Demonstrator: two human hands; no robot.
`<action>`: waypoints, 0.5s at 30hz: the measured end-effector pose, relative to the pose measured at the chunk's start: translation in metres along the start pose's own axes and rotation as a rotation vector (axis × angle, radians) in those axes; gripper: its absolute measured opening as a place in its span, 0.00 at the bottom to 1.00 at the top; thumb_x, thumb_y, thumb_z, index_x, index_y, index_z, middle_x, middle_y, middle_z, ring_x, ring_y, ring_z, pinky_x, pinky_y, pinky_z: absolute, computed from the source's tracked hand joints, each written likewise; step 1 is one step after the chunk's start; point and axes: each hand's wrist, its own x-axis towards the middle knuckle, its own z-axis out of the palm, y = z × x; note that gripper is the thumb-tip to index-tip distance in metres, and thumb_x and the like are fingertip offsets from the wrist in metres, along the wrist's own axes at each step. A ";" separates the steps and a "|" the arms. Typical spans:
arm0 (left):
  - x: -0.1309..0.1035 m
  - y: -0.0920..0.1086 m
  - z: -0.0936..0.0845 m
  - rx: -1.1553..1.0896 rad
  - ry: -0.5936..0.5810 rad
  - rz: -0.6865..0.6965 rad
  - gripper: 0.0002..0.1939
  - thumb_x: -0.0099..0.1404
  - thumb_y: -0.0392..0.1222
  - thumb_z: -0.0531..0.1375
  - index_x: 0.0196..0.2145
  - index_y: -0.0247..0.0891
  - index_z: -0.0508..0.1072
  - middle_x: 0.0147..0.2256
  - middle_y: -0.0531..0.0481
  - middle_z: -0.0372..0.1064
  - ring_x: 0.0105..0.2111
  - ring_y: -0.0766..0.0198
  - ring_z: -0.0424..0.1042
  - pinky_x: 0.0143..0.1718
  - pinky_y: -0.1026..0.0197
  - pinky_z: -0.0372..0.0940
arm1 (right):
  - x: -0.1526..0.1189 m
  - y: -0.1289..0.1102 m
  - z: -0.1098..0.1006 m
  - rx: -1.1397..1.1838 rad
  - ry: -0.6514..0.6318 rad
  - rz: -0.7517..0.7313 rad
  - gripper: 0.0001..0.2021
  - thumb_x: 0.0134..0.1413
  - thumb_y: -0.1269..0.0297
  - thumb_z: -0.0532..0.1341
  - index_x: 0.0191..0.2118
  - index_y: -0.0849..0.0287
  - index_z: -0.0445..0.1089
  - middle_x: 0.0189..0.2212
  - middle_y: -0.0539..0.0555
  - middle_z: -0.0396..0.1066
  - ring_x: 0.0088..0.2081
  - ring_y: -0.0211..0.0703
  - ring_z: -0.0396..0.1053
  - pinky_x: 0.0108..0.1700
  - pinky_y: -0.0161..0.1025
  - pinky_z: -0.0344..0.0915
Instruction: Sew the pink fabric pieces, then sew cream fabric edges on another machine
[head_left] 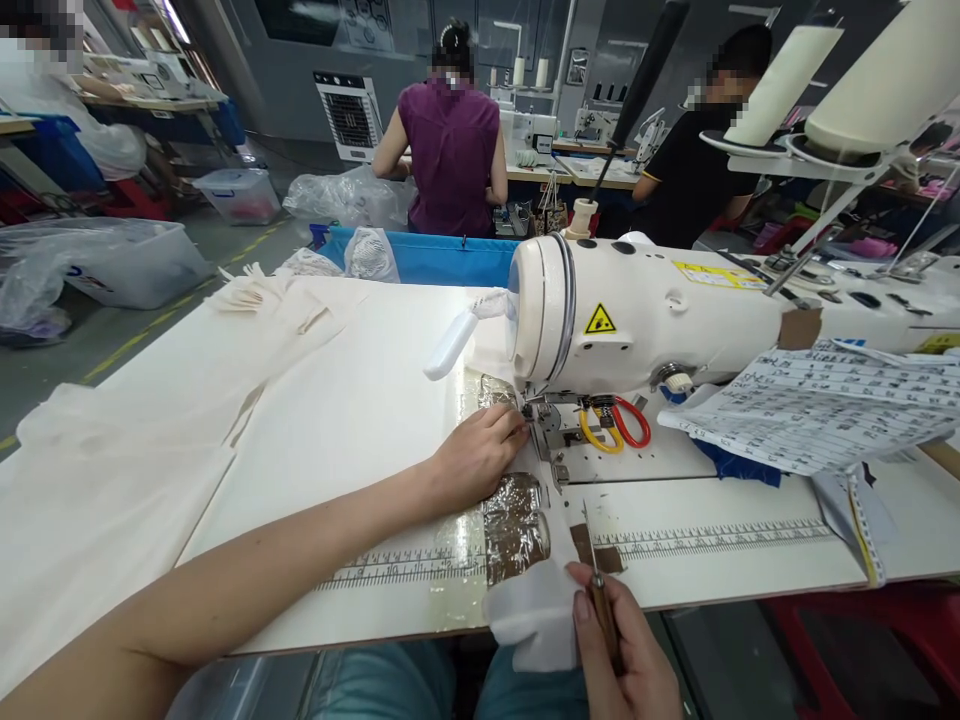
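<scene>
A white sewing machine (630, 320) stands on the table, and a strip of white fabric (536, 610) runs from its needle area down over the table's front edge. My left hand (480, 455) lies by the presser foot, its fingers closed and pressed on the fabric at the needle; their tips are partly hidden. Near the front edge, my right hand (626, 640) is closed around the wooden handle of an awl (600, 595), its thin metal point upward. The thumb and finger of that hand also touch the lower end of the fabric strip.
Cream fabric (150, 430) is spread over the table's left side. Red and yellow-handled scissors (615, 425) lie behind the needle area. Handwritten paper (825, 405) and a tape measure (862, 530) are at right. Thread cones (784, 85) stand above. Other people sit at machines farther back.
</scene>
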 end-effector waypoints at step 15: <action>-0.002 -0.008 0.000 -0.023 0.040 0.000 0.16 0.69 0.27 0.49 0.49 0.30 0.73 0.45 0.39 0.69 0.46 0.53 0.67 0.44 0.50 0.71 | 0.024 -0.010 0.006 -0.068 -0.040 -0.191 0.20 0.62 0.46 0.58 0.48 0.55 0.76 0.46 0.57 0.79 0.49 0.49 0.75 0.46 0.34 0.72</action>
